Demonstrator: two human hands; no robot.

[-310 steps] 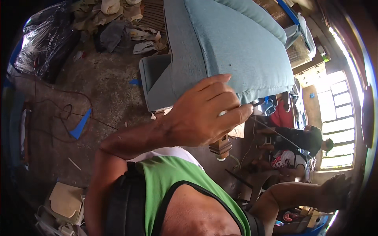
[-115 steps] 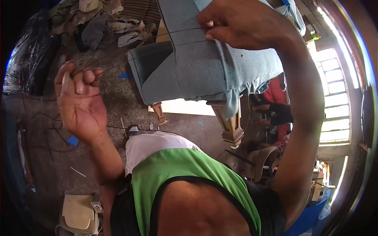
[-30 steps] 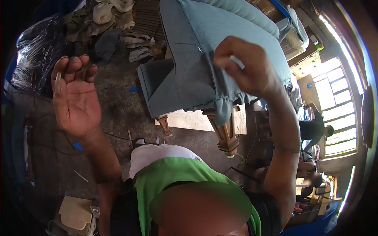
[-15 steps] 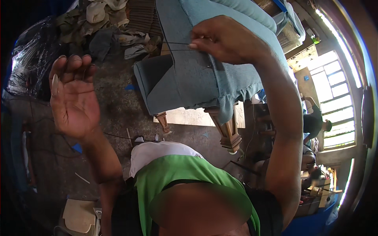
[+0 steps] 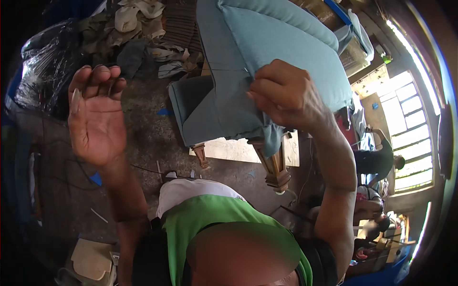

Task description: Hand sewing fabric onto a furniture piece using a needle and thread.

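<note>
A blue-grey upholstered sofa (image 5: 243, 100) stands in front of me, its carved wooden legs facing me. Beside its padded back, my right hand (image 5: 286, 93) is closed, fingers curled and pressed together; whatever they hold is hidden. A thin dark thread (image 5: 229, 70) crosses the fabric just left of that hand, with a small bright spot at its end. My left hand (image 5: 98, 119) is raised away from the sofa, palm showing and fingers apart, slightly bent. A fine dark line shows by its fingertips; I cannot tell whether it is thread.
Crumpled cloth scraps (image 5: 136, 50) lie at the far left, beside a bundle wrapped in clear plastic (image 5: 47, 71). Under the sofa is a pale board (image 5: 229, 150). Another person (image 5: 374, 155) works by the window at the right. Pale cut panels (image 5: 93, 260) sit at lower left.
My right hand has moved down and right and closed further. The dark strands that ran to its fingers are less visible. My left hand has shifted slightly right, still open.
</note>
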